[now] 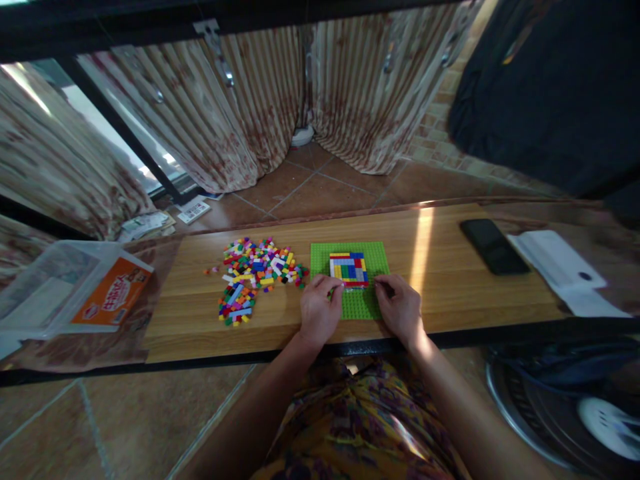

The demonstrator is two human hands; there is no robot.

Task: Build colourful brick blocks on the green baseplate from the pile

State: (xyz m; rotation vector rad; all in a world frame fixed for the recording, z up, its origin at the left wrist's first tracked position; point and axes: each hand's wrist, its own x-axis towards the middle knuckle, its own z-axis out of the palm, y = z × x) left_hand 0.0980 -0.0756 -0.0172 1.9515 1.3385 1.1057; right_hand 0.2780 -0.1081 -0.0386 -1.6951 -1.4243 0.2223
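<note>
A green studded baseplate [320, 253] lies on the wooden board, and a square build of colored bricks [349, 270] stands on it, red, blue, yellow and white among its colors. My left hand [321, 310] is at the build's near left corner, with thumb and forefinger pinched together; whatever is between them is too small to make out. To the right of the build, my right hand [401, 310] rests over the plate's right edge. Its fingers are curled in and closed, and their tips hide anything they hold.
Loose small bricks [260, 263] are heaped left of the plate on the wooden board [280, 327]. A clear plastic box [85, 250] with an orange label stands at the far left. On the right lie a black phone [494, 247] and a white flattened carton [557, 257].
</note>
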